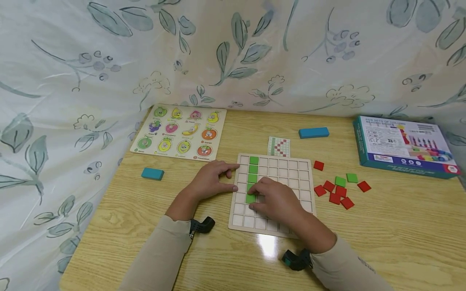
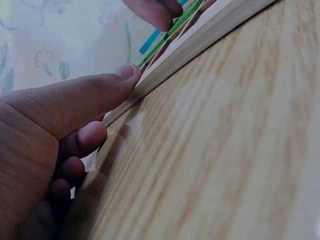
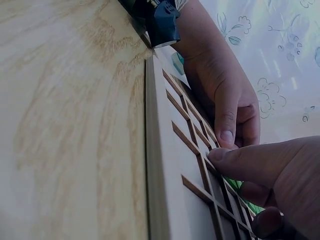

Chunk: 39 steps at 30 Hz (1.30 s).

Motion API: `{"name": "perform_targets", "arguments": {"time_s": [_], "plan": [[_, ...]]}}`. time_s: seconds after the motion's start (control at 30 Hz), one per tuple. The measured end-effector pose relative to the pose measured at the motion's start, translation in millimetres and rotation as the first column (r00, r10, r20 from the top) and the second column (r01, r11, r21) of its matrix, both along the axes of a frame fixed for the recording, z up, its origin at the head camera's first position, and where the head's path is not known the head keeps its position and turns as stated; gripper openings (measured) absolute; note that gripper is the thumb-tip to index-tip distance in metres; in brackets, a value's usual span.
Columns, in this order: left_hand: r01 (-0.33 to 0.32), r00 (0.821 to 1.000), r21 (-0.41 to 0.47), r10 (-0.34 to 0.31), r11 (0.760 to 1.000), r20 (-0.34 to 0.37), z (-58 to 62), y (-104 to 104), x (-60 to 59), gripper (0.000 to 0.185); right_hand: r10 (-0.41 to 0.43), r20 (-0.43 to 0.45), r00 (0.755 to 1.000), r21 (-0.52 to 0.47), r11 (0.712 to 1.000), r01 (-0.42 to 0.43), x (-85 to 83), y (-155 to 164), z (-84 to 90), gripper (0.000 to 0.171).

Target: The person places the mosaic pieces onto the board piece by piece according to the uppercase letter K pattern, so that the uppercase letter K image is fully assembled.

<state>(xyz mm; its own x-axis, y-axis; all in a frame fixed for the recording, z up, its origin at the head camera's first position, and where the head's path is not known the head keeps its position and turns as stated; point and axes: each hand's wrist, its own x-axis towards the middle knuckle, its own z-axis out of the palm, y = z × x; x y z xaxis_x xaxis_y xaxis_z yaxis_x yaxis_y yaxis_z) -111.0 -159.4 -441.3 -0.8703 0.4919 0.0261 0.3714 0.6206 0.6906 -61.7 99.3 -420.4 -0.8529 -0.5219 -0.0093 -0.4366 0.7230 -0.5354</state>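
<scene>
Green tiles [image 1: 253,178] run lengthwise toward the counter's far edge; our right hand [image 1: 277,200], fingers relaxed, hides the nearest. Our left hand [image 1: 210,180] rests straight fingers against the wooden grid board [image 1: 291,169].

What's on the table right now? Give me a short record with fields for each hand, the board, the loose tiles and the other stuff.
left hand: rests against the left edge of the grid board, thumb on its rim
right hand: fingers press a green tile into a cell
board: one column of green tiles, most cells bare
loose tiles: red and green, on the table right of the board
pattern card: behind the board
other: fruit puzzle, two blue blocks, boxed game
</scene>
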Motion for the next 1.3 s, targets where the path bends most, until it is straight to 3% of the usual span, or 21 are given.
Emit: {"name": "perform_targets", "arguments": {"time_s": [0.43,0.83,1.3], "plan": [[-0.002,1.0,-0.006,0.002,1.0,0.007,-0.4,0.6,0.4,0.066,-0.093,0.078,0.993,-0.066,0.993,0.098,6.6,25.3,2.2,0.027],[-0.005,1.0,0.011,0.006,1.0,-0.018,-0.1,-0.6,0.1,0.067,-0.169,0.098,0.981,-0.15,0.972,0.183,0.7,67.9,4.5,0.027],[-0.008,1.0,0.012,0.008,1.0,0.006,0.5,-0.1,1.9,0.067,-0.266,0.11,0.958,-0.143,0.949,0.28,1.6,117.3,5.0,0.028]]}}
